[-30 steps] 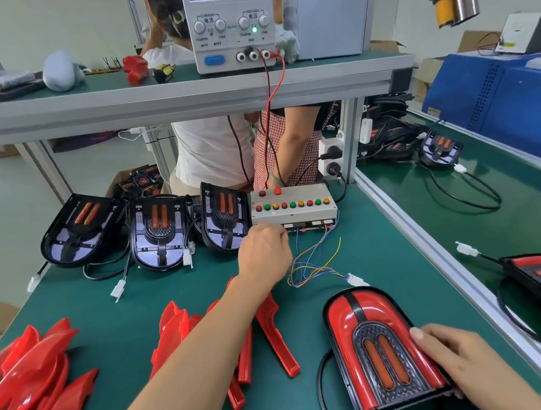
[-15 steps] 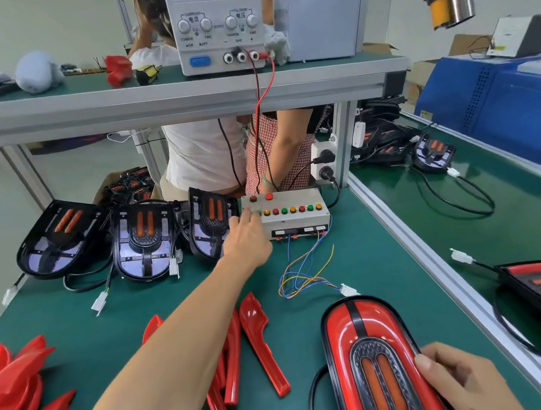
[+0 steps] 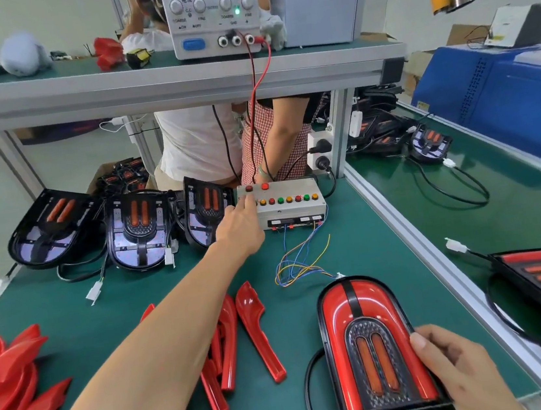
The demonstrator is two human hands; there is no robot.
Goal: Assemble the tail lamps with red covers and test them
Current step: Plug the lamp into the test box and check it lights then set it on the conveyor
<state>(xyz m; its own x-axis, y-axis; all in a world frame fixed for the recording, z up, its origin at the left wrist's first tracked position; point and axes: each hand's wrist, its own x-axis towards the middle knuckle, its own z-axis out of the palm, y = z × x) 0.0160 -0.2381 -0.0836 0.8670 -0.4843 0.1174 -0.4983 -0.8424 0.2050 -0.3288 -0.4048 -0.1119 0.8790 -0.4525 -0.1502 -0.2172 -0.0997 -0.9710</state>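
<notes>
My left hand [image 3: 239, 226] presses a fingertip onto the boxy metal test box [image 3: 291, 207]; my right hand [image 3: 459, 367] curls around the glossy arched tail lamp [image 3: 369, 342].

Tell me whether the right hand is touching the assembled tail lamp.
Touching. The head view shows the right hand gripping the right edge of the assembled tail lamp, thumb lying on its red cover.

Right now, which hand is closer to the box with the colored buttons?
Left. The left hand touches the button box; the right hand is far nearer us, holding the lamp.
</notes>
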